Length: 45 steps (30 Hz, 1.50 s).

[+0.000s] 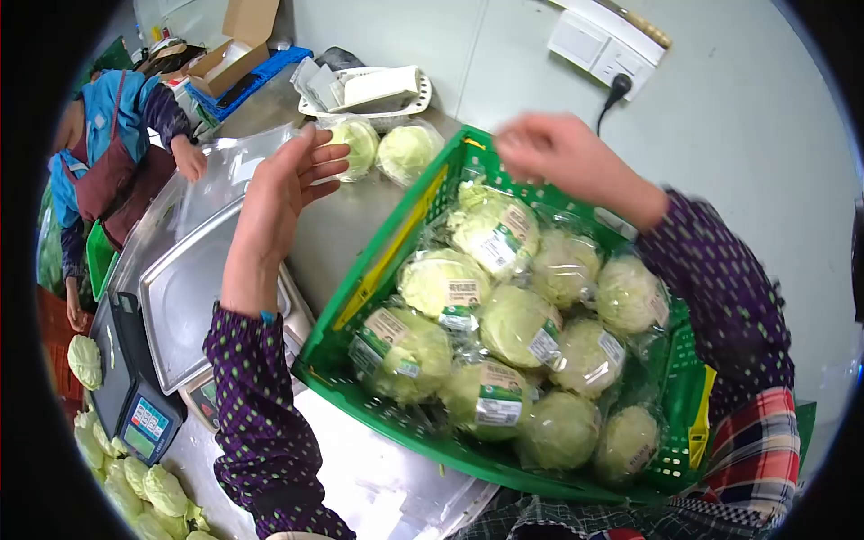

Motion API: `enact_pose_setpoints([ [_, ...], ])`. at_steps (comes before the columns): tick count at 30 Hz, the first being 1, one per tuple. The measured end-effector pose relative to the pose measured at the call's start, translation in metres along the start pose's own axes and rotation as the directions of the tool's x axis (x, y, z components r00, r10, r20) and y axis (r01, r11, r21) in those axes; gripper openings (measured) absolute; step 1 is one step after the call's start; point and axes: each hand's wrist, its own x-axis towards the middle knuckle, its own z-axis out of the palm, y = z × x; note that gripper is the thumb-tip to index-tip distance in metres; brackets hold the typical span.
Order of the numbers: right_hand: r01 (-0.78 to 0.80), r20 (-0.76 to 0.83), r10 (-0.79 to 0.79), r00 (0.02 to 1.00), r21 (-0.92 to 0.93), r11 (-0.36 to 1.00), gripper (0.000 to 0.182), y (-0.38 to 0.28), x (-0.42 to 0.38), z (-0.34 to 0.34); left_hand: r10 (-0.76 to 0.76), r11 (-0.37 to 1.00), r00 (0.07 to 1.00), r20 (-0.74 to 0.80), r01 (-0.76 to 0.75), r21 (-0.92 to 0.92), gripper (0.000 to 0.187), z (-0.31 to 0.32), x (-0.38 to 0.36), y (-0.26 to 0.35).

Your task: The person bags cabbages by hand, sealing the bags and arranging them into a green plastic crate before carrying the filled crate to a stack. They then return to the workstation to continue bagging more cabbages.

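A green crate (387,423) holds several wrapped cabbages (519,326), most with paper labels showing. My left hand (292,175) is raised to the left of the crate, fingers spread and holding nothing, near two wrapped cabbages (408,153) on the metal table. Over the crate's far edge hangs my right hand (549,153), blurred, its fingers curled; whether anything is in them cannot be made out.
Left of the crate are a metal tray (193,297) and a scale (135,387). Loose cabbages (135,486) lie at the lower left. A co-worker (117,153) stands at the upper left. Behind are a white basket (423,97), an open carton (229,67) and a wall socket (621,67).
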Motion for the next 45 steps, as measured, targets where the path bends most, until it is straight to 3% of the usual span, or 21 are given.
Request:
enact_pose_setpoints([
  [2, 0.120, -0.114, -0.147, 0.982, -0.221, 0.968, 0.047, 0.018, 0.088, 0.026, -0.049, 0.998, 0.998, -0.041, 0.051, 0.046, 0.055, -0.009, 0.029, -0.033],
  [4, 0.037, -0.112, -0.078, 0.991, -0.331, 0.943, 0.057, 0.040, 0.165, 0.061, -0.175, 0.977, 0.982, -0.071, 0.182, 0.108, 0.059, -0.008, 0.057, -0.079],
  [7, 0.041, 0.060, -0.019, 0.998, -0.398, 0.916, 0.064, 0.081, 0.240, 0.101, -0.349, 0.929, 0.935, -0.068, 0.355, 0.106, 0.074, 0.010, 0.065, -0.137],
  [9, -0.037, 0.088, 0.085, 0.992, -0.450, 0.892, 0.072, 0.095, 0.250, 0.109, -0.409, 0.912, 0.907, -0.103, 0.409, -0.024, 0.084, 0.007, 0.057, -0.166],
  [11, -0.480, 0.195, 0.533, 0.823, -0.263, 0.837, 0.075, 0.075, 0.247, 0.123, -0.445, 0.893, 0.879, -0.173, 0.422, -0.157, 0.086, 0.003, 0.045, -0.182],
  [13, -0.335, 0.183, 0.471, 0.863, -0.492, 0.804, 0.077, 0.070, 0.257, 0.123, -0.472, 0.866, 0.856, -0.209, 0.406, -0.293, 0.088, 0.002, 0.043, -0.191],
  [15, -0.476, 0.210, 0.511, 0.834, -0.195, 0.857, 0.085, 0.073, 0.267, 0.107, -0.444, 0.845, 0.870, -0.214, 0.327, -0.424, 0.089, 0.003, 0.041, -0.196],
  [16, -0.434, -0.014, 0.434, 0.901, -0.051, 0.899, 0.082, 0.082, 0.263, 0.123, -0.443, 0.843, 0.870, -0.215, 0.323, -0.430, 0.089, 0.005, 0.041, -0.198],
  [17, -0.414, 0.084, 0.517, 0.852, -0.498, 0.762, 0.086, 0.084, 0.266, 0.123, -0.444, 0.827, 0.872, -0.207, 0.310, -0.468, 0.085, 0.005, 0.042, -0.199],
  [21, -0.235, 0.574, 0.343, 0.743, -0.256, 0.938, 0.100, 0.009, 0.209, 0.162, -0.395, 0.789, 0.905, -0.157, 0.246, -0.562, 0.071, -0.006, 0.040, -0.209],
  [27, -0.145, 0.445, 0.112, 0.889, 0.042, 0.988, 0.096, -0.047, 0.163, 0.100, -0.064, 0.828, 0.985, -0.163, -0.039, -0.560, 0.064, -0.017, -0.010, -0.108],
  [28, -0.225, 0.426, 0.079, 0.902, 0.305, 0.926, 0.094, -0.042, 0.152, 0.080, -0.026, 0.838, 0.990, -0.142, -0.056, -0.543, 0.065, -0.015, -0.020, -0.080],
  [29, -0.275, 0.391, 0.048, 0.919, 0.548, 0.790, 0.091, -0.041, 0.141, 0.065, 0.050, 0.852, 0.996, -0.068, -0.078, -0.518, 0.066, -0.010, -0.026, -0.057],
  [31, 0.014, -0.002, -0.015, 1.000, 0.534, 0.845, 0.084, -0.052, 0.099, 0.065, 0.099, 0.912, 0.994, 0.046, -0.072, -0.405, 0.068, 0.013, -0.045, -0.006],
  [33, -0.014, 0.050, -0.071, 0.996, 0.900, 0.436, 0.059, -0.036, 0.072, 0.060, 0.051, 0.939, 0.994, 0.096, -0.015, -0.342, 0.069, 0.041, -0.052, 0.014],
  [35, 0.100, -0.023, -0.145, 0.989, 0.825, 0.556, 0.059, -0.011, 0.036, 0.050, -0.018, 0.960, 0.987, 0.162, 0.062, -0.274, 0.071, 0.068, -0.059, 0.030],
  [37, 0.253, -0.057, -0.279, 0.958, 0.620, 0.742, 0.059, 0.020, 0.000, 0.040, -0.132, 0.984, 0.957, 0.260, 0.094, 0.153, 0.086, 0.095, -0.057, 0.043],
  [39, 0.318, -0.089, -0.312, 0.946, 0.449, 0.835, 0.060, 0.021, -0.058, 0.020, -0.116, 0.750, 0.969, 0.218, -0.058, 0.658, 0.080, 0.122, -0.065, 0.061],
  [40, 0.031, 0.065, -0.227, 0.972, 0.918, 0.396, 0.063, 0.014, -0.084, 0.010, 0.227, 0.682, 0.965, 0.129, -0.252, 0.687, 0.071, 0.140, -0.074, 0.066],
  [42, -0.249, 0.184, -0.261, 0.948, 0.938, -0.240, 0.065, 0.011, -0.126, -0.003, 0.686, 0.535, 0.727, 0.035, -0.536, 0.652, 0.064, 0.169, -0.088, 0.077],
  [45, -0.241, 0.218, -0.120, 0.969, 0.938, -0.248, 0.066, 0.100, -0.104, -0.013, 0.782, 0.214, 0.486, 0.390, -0.798, 0.564, 0.064, 0.237, -0.027, 0.037],
])
